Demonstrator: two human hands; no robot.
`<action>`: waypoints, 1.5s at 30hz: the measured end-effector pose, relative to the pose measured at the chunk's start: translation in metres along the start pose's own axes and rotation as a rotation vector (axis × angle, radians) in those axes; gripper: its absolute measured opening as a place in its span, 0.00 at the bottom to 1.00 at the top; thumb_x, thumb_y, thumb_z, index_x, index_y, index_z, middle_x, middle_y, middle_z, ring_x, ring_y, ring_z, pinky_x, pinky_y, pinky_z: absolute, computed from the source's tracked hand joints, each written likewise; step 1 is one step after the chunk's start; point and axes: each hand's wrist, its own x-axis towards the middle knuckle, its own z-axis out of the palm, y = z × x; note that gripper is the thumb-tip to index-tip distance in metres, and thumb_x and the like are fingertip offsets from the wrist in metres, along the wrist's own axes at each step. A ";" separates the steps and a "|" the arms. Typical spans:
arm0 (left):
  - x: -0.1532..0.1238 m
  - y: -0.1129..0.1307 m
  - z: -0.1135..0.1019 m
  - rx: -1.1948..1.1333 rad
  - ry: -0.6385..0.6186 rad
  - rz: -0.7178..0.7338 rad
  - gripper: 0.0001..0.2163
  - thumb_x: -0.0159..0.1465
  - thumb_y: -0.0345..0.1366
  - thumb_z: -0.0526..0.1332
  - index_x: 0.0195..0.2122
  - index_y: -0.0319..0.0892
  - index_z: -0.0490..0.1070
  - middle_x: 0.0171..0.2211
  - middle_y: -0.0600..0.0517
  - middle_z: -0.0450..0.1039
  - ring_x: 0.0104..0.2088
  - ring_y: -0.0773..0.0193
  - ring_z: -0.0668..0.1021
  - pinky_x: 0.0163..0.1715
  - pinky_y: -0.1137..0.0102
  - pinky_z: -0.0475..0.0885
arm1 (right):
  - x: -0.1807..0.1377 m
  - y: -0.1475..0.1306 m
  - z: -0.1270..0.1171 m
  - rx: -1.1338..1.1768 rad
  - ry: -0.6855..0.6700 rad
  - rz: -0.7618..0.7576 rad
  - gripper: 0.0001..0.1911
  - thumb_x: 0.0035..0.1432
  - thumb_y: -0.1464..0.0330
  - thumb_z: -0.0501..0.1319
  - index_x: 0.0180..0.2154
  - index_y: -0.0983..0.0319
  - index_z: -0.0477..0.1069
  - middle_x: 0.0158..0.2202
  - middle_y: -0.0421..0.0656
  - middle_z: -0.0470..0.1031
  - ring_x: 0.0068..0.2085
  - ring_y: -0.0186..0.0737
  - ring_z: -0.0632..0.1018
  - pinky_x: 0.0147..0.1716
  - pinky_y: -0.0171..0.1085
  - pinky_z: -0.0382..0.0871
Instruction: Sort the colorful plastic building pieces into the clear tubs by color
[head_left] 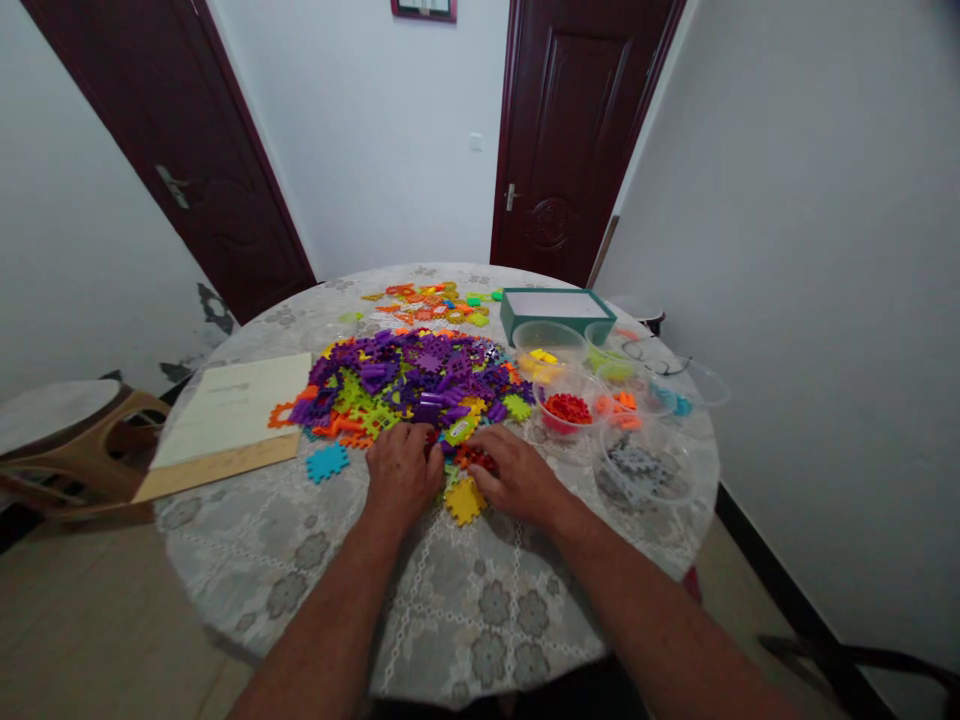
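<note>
A big heap of plastic interlocking pieces, mostly purple with green, orange and yellow ones, lies on the round table. My left hand rests knuckles up at the heap's near edge, fingers curled into the pieces. My right hand lies beside it, fingers bent over red pieces. A yellow piece sits between the two hands, and a blue piece lies left of my left hand. What the fingers grip is hidden.
Clear bowls to the right hold sorted pieces: red, yellow, orange, grey. A green box stands behind them. A smaller orange and green pile lies at the far side. A board with paper lies left. Two dark doors stand behind.
</note>
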 end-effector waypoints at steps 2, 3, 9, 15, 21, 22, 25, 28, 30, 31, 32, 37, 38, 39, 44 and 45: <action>0.000 0.001 -0.001 -0.041 0.022 0.007 0.13 0.71 0.38 0.58 0.52 0.43 0.77 0.48 0.42 0.78 0.51 0.47 0.77 0.55 0.53 0.69 | 0.001 0.004 -0.005 0.004 0.050 0.002 0.14 0.69 0.71 0.59 0.54 0.59 0.75 0.52 0.48 0.79 0.54 0.45 0.78 0.57 0.42 0.71; -0.001 0.002 -0.002 -0.062 0.023 0.016 0.13 0.72 0.39 0.59 0.53 0.44 0.77 0.49 0.43 0.78 0.51 0.48 0.77 0.56 0.53 0.68 | 0.002 0.008 -0.007 -0.033 0.087 0.060 0.14 0.69 0.71 0.58 0.53 0.60 0.76 0.51 0.49 0.79 0.53 0.45 0.78 0.56 0.42 0.71; -0.006 0.012 -0.008 -0.074 -0.096 0.127 0.24 0.67 0.50 0.67 0.63 0.53 0.74 0.56 0.44 0.75 0.56 0.43 0.75 0.57 0.49 0.67 | 0.000 0.023 -0.010 -0.323 -0.013 0.395 0.11 0.69 0.71 0.58 0.47 0.63 0.78 0.49 0.55 0.79 0.51 0.51 0.79 0.52 0.44 0.71; -0.006 0.011 -0.009 -0.102 -0.108 0.077 0.21 0.68 0.48 0.65 0.58 0.45 0.75 0.54 0.41 0.76 0.56 0.43 0.76 0.57 0.48 0.68 | -0.001 0.019 0.000 -0.027 0.008 0.157 0.26 0.65 0.71 0.62 0.64 0.62 0.70 0.59 0.53 0.78 0.58 0.50 0.77 0.60 0.46 0.70; -0.006 0.013 -0.014 -0.228 -0.129 0.164 0.33 0.62 0.50 0.71 0.66 0.46 0.66 0.60 0.42 0.75 0.60 0.44 0.76 0.61 0.48 0.67 | 0.000 0.014 0.003 0.260 -0.003 -0.013 0.37 0.59 0.78 0.60 0.69 0.59 0.65 0.64 0.49 0.76 0.60 0.45 0.78 0.62 0.46 0.70; -0.006 0.014 -0.014 -0.232 -0.137 0.167 0.34 0.62 0.50 0.71 0.66 0.47 0.66 0.59 0.42 0.76 0.59 0.44 0.76 0.61 0.48 0.67 | 0.001 0.014 0.004 0.279 -0.004 -0.021 0.37 0.59 0.79 0.59 0.69 0.58 0.65 0.63 0.49 0.76 0.60 0.44 0.78 0.62 0.46 0.71; -0.005 0.015 -0.014 -0.251 -0.128 0.081 0.29 0.62 0.47 0.71 0.62 0.45 0.68 0.54 0.42 0.79 0.54 0.44 0.80 0.57 0.50 0.71 | 0.003 0.014 0.005 0.282 0.043 -0.003 0.34 0.61 0.78 0.60 0.68 0.58 0.68 0.61 0.49 0.78 0.58 0.45 0.79 0.61 0.46 0.71; -0.002 0.015 -0.016 -0.317 -0.087 -0.050 0.25 0.63 0.42 0.69 0.60 0.44 0.69 0.52 0.43 0.79 0.51 0.48 0.81 0.53 0.54 0.75 | 0.005 0.015 0.003 0.235 0.120 0.046 0.24 0.63 0.75 0.60 0.59 0.58 0.76 0.54 0.47 0.82 0.53 0.44 0.80 0.57 0.45 0.73; 0.001 0.014 -0.019 -0.371 -0.068 -0.132 0.25 0.63 0.41 0.69 0.60 0.46 0.67 0.52 0.44 0.79 0.51 0.50 0.82 0.52 0.56 0.76 | 0.006 0.018 0.000 0.182 0.170 0.094 0.18 0.64 0.74 0.59 0.53 0.59 0.80 0.49 0.47 0.83 0.51 0.45 0.81 0.55 0.44 0.73; 0.002 0.012 -0.021 -0.397 -0.058 -0.164 0.26 0.62 0.41 0.69 0.61 0.47 0.67 0.52 0.45 0.79 0.51 0.50 0.82 0.52 0.56 0.77 | 0.006 0.019 -0.002 0.153 0.193 0.126 0.17 0.64 0.74 0.59 0.50 0.60 0.80 0.47 0.48 0.83 0.49 0.46 0.81 0.53 0.44 0.73; 0.003 0.011 -0.022 -0.420 -0.046 -0.189 0.27 0.62 0.40 0.69 0.62 0.48 0.66 0.53 0.45 0.79 0.51 0.51 0.82 0.53 0.56 0.77 | 0.006 0.021 -0.003 0.125 0.212 0.162 0.16 0.64 0.73 0.59 0.49 0.61 0.81 0.46 0.48 0.83 0.48 0.46 0.81 0.52 0.44 0.73; 0.004 -0.004 -0.022 -0.423 0.050 -0.157 0.30 0.63 0.36 0.68 0.66 0.54 0.63 0.61 0.45 0.74 0.61 0.48 0.77 0.62 0.49 0.72 | 0.006 0.024 -0.007 0.057 0.247 0.296 0.16 0.62 0.71 0.58 0.49 0.62 0.81 0.45 0.49 0.84 0.46 0.47 0.82 0.51 0.44 0.73; 0.004 -0.007 -0.021 -0.404 0.065 -0.141 0.29 0.64 0.35 0.67 0.66 0.54 0.63 0.62 0.45 0.73 0.63 0.48 0.76 0.64 0.48 0.71 | 0.006 0.024 -0.007 0.054 0.249 0.307 0.17 0.63 0.71 0.58 0.49 0.62 0.81 0.46 0.49 0.84 0.46 0.47 0.82 0.51 0.44 0.73; 0.004 -0.010 -0.020 -0.382 0.074 -0.124 0.29 0.64 0.34 0.66 0.66 0.54 0.63 0.62 0.44 0.72 0.63 0.47 0.75 0.65 0.47 0.70 | 0.006 0.024 -0.007 0.054 0.250 0.314 0.17 0.63 0.71 0.58 0.49 0.62 0.81 0.46 0.49 0.84 0.46 0.47 0.82 0.51 0.44 0.73; 0.004 -0.013 -0.020 -0.275 0.063 -0.038 0.22 0.65 0.31 0.63 0.60 0.47 0.71 0.57 0.41 0.73 0.61 0.45 0.75 0.63 0.47 0.71 | 0.005 0.027 -0.004 0.059 0.248 0.304 0.19 0.62 0.70 0.58 0.51 0.63 0.80 0.45 0.50 0.83 0.46 0.48 0.81 0.50 0.45 0.74; 0.004 -0.012 -0.021 -0.254 0.077 -0.026 0.20 0.65 0.31 0.63 0.58 0.46 0.73 0.57 0.41 0.73 0.61 0.45 0.75 0.63 0.47 0.71 | 0.004 0.029 -0.002 0.030 0.266 0.277 0.20 0.62 0.71 0.57 0.53 0.63 0.79 0.47 0.51 0.82 0.48 0.49 0.80 0.53 0.46 0.74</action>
